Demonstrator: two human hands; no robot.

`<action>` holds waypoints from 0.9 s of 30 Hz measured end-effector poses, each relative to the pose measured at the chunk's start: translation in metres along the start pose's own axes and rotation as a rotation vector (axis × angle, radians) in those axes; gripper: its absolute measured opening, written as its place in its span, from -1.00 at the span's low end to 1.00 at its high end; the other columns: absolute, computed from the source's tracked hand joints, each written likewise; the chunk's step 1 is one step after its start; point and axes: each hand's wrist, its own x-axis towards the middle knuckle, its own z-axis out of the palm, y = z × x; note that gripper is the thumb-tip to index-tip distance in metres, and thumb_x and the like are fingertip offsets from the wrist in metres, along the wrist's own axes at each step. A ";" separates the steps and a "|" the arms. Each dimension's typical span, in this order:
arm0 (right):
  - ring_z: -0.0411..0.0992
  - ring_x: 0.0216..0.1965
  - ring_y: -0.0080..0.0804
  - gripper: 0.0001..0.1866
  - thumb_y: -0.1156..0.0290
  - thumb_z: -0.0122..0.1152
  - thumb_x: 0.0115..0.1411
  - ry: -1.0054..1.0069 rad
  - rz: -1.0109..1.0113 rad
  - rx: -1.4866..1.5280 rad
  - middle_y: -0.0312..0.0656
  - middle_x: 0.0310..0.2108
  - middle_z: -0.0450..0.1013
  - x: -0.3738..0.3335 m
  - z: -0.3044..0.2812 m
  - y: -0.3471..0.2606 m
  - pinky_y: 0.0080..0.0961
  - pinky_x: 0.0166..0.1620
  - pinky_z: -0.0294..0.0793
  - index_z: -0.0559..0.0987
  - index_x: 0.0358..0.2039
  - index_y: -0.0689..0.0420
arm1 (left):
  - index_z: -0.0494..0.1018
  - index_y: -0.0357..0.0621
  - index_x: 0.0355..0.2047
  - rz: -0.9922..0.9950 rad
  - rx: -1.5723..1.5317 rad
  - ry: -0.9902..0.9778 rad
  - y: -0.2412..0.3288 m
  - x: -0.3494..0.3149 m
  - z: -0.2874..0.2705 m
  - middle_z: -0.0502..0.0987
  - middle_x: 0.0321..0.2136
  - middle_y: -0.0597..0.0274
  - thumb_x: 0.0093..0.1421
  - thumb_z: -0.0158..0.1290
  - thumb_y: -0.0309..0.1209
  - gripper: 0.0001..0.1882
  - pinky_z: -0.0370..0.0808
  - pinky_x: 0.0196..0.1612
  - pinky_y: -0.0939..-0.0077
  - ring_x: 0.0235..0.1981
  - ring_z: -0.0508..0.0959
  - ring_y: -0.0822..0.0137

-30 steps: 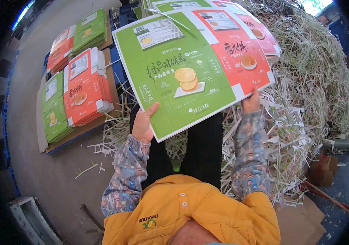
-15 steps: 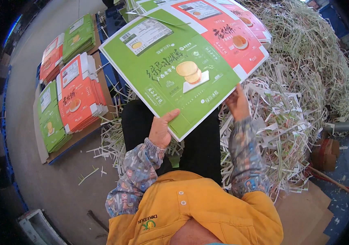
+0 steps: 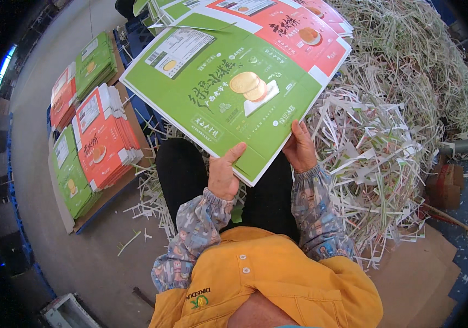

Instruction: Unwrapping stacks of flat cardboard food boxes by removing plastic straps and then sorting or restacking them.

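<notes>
A large printed packaging sheet [image 3: 190,76], green on one half and coral red on the other, lies tilted over my knees with pictures of round cakes on it. My left hand [image 3: 225,174] grips its near corner, thumb on top and fingers underneath. On the near right edge, my right hand [image 3: 300,147] has closed with the thumb on the green face; its fingers are partly hidden beneath. A thin strip of card stands loose across the sheet's far part. Whether there is more than one layer in my hands I cannot tell.
To the left, stacks of cut green cartons [image 3: 70,169] and coral red cartons [image 3: 105,142] sit on a cardboard-topped pallet. A large heap of paper trimmings [image 3: 376,164] fills the right. Brown cardboard [image 3: 409,279] lies at the lower right, near a wooden stick [image 3: 455,221].
My right hand has slid along the sheet's edge toward the near corner, closer to my left hand, and now has its thumb on top. The sheet has shifted slightly left in view.
</notes>
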 end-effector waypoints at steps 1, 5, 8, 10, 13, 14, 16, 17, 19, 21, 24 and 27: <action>0.42 -0.22 -0.43 -0.72 0.33 -0.07 0.18 0.008 -0.022 0.054 -0.23 -0.19 0.40 0.001 0.000 0.002 -0.44 -0.18 0.45 0.32 -0.11 0.13 | 0.20 -0.27 -0.04 0.007 0.006 0.014 -0.001 0.000 0.001 0.38 -0.16 0.12 -0.02 0.03 -0.65 -0.52 0.41 -0.13 0.45 -0.20 0.43 0.27; 0.37 -0.12 -0.40 -0.68 0.34 -0.06 0.17 -0.051 -0.073 0.148 -0.21 -0.13 0.36 0.001 0.000 0.003 -0.40 -0.09 0.40 0.29 -0.06 0.14 | 0.19 -0.26 -0.03 0.031 -0.080 0.005 -0.004 -0.001 0.007 0.37 -0.15 0.12 -0.01 0.02 -0.65 -0.51 0.41 -0.11 0.44 -0.18 0.43 0.26; 0.31 -0.05 -0.36 -0.59 0.24 -0.06 0.17 -0.005 -0.071 0.170 -0.20 -0.05 0.31 0.001 0.002 0.002 -0.35 -0.05 0.36 0.26 0.00 0.14 | 0.18 -0.26 -0.02 0.036 -0.108 -0.002 -0.006 -0.001 0.010 0.37 -0.14 0.11 -0.01 0.02 -0.65 -0.50 0.41 -0.11 0.44 -0.17 0.43 0.26; 0.34 -0.16 -0.42 -0.64 0.25 -0.08 0.18 0.018 -0.077 0.210 -0.25 -0.16 0.35 0.000 0.003 0.002 -0.43 -0.15 0.38 0.29 -0.07 0.16 | 0.18 -0.26 -0.02 0.041 -0.122 -0.011 -0.007 0.000 0.012 0.37 -0.14 0.11 -0.01 0.02 -0.65 -0.50 0.40 -0.10 0.44 -0.17 0.43 0.26; 0.34 -0.39 -0.50 -0.74 0.24 -0.15 0.21 -0.082 -0.027 0.367 -0.32 -0.41 0.35 0.000 0.002 0.002 -0.55 -0.35 0.36 0.33 -0.21 0.15 | 0.17 -0.25 -0.01 0.066 -0.130 -0.034 -0.008 0.000 0.017 0.36 -0.13 0.11 -0.01 0.02 -0.64 -0.48 0.39 -0.09 0.45 -0.15 0.42 0.26; 0.30 -0.52 -0.53 -0.76 0.23 -0.21 0.24 -0.306 0.008 0.523 -0.35 -0.54 0.32 0.000 0.001 0.001 -0.59 -0.46 0.32 0.34 -0.29 0.13 | 0.16 -0.25 0.00 0.081 -0.126 -0.052 -0.008 0.000 0.019 0.35 -0.12 0.11 -0.01 0.02 -0.62 -0.47 0.38 -0.07 0.45 -0.14 0.41 0.27; 0.25 -0.57 -0.56 -0.77 0.23 -0.22 0.24 -0.287 0.039 0.492 -0.36 -0.60 0.26 -0.001 0.000 -0.003 -0.61 -0.50 0.26 0.33 -0.32 0.12 | 0.15 -0.24 0.01 0.101 -0.124 -0.073 -0.007 0.000 0.022 0.34 -0.11 0.12 -0.01 0.02 -0.61 -0.46 0.37 -0.06 0.45 -0.13 0.40 0.27; 0.20 -0.62 -0.58 -0.77 0.23 -0.24 0.24 -0.274 0.061 0.492 -0.38 -0.66 0.20 -0.002 -0.001 -0.005 -0.64 -0.55 0.20 0.32 -0.36 0.11 | 0.14 -0.23 0.02 0.096 -0.119 -0.079 -0.008 0.000 0.023 0.34 -0.11 0.13 -0.01 0.03 -0.61 -0.45 0.36 -0.05 0.44 -0.12 0.39 0.26; 0.15 -0.67 -0.60 -0.77 0.23 -0.25 0.25 -0.259 0.082 0.490 -0.39 -0.71 0.15 -0.003 0.000 -0.010 -0.66 -0.60 0.14 0.32 -0.39 0.09 | 0.14 -0.23 0.02 0.089 -0.116 -0.086 -0.007 0.000 0.024 0.33 -0.10 0.14 -0.02 0.03 -0.61 -0.44 0.34 -0.04 0.42 -0.11 0.38 0.26; 0.13 -0.70 -0.60 -0.78 0.24 -0.24 0.25 -0.243 0.074 0.289 -0.40 -0.71 0.15 -0.004 -0.002 -0.017 -0.70 -0.62 0.12 0.31 -0.39 0.09 | 0.17 -0.21 0.00 0.030 -0.156 -0.088 -0.008 0.000 0.025 0.34 -0.13 0.20 -0.03 0.06 -0.61 -0.45 0.33 -0.06 0.46 -0.12 0.37 0.31; 0.12 -0.72 -0.63 -0.81 0.28 -0.21 0.24 -0.111 0.058 0.069 -0.40 -0.72 0.14 -0.007 -0.010 -0.023 -0.71 -0.64 0.12 0.33 -0.34 0.10 | 0.19 -0.18 -0.02 0.008 -0.196 -0.107 -0.009 0.000 0.025 0.36 -0.15 0.22 -0.03 0.06 -0.62 -0.47 0.36 -0.09 0.45 -0.14 0.39 0.32; 0.21 -0.67 -0.65 -0.82 0.34 -0.09 0.19 0.170 -0.014 -0.244 -0.35 -0.66 0.25 -0.004 -0.021 -0.020 -0.68 -0.58 0.24 0.36 -0.24 0.14 | 0.21 -0.16 -0.04 -0.006 -0.201 -0.119 -0.010 0.001 0.024 0.38 -0.17 0.23 -0.03 0.06 -0.62 -0.49 0.38 -0.12 0.45 -0.16 0.41 0.33</action>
